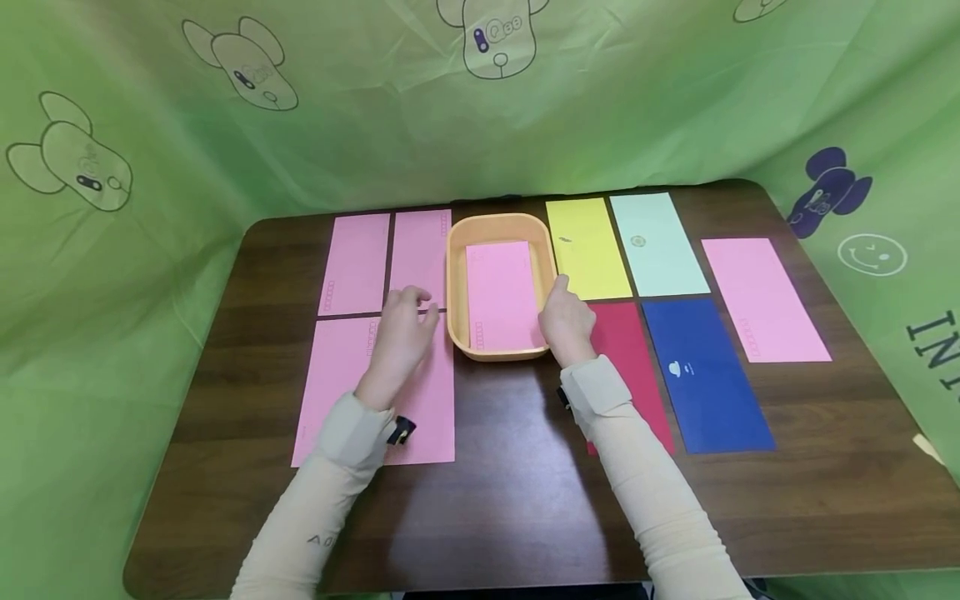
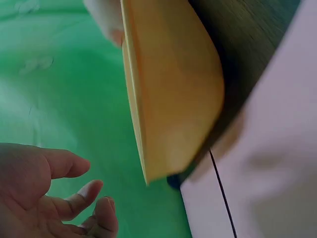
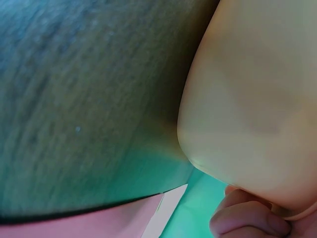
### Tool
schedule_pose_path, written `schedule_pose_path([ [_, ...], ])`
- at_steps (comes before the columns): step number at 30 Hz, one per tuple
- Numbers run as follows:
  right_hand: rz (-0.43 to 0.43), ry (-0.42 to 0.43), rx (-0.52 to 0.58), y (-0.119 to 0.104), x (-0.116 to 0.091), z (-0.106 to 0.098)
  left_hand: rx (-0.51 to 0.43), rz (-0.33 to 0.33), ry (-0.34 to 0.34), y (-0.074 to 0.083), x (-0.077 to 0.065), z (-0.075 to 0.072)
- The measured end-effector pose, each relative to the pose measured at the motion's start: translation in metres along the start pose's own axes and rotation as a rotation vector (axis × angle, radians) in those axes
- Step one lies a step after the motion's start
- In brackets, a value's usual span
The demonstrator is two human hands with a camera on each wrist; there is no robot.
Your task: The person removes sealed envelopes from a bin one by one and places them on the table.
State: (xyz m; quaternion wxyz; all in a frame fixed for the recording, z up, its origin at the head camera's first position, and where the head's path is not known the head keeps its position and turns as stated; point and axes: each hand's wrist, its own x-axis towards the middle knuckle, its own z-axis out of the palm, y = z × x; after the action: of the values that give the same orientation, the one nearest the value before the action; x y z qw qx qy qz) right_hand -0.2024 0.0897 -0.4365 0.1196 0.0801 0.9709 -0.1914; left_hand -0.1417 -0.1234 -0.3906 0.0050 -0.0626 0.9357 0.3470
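Observation:
An orange-yellow tray (image 1: 501,356) with rounded corners stands in the middle of the table, and a pink envelope (image 1: 501,292) with small printed boxes lies inside it. My right hand (image 1: 567,323) grips the tray's right rim near its front corner; the right wrist view shows curled fingers (image 3: 247,218) against the tray's side. To the left of the tray hovers my left hand (image 1: 401,342), fingers loosely bent and holding nothing. It is over several pink envelopes (image 1: 356,267) laid out in two rows. In the left wrist view, a gap separates its fingers (image 2: 74,203) from the tray.
Right of the tray lie a yellow sheet (image 1: 592,250), a mint sheet (image 1: 660,250), a red sheet (image 1: 630,350), a blue sheet (image 1: 708,383) and another pink envelope (image 1: 765,300). The dark wooden table (image 1: 502,517) is bordered by a green printed cloth (image 1: 420,142).

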Motion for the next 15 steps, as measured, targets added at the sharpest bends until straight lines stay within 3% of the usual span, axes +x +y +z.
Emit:
schedule_pose_path([
  [7,-0.004,0.017,0.005,0.0,0.0,0.0,0.176,0.096,-0.036,0.029,0.015,0.025],
  [15,0.0,0.012,0.005,0.0,0.001,0.002,0.354,0.135,-0.138,0.041,0.027,0.045],
])
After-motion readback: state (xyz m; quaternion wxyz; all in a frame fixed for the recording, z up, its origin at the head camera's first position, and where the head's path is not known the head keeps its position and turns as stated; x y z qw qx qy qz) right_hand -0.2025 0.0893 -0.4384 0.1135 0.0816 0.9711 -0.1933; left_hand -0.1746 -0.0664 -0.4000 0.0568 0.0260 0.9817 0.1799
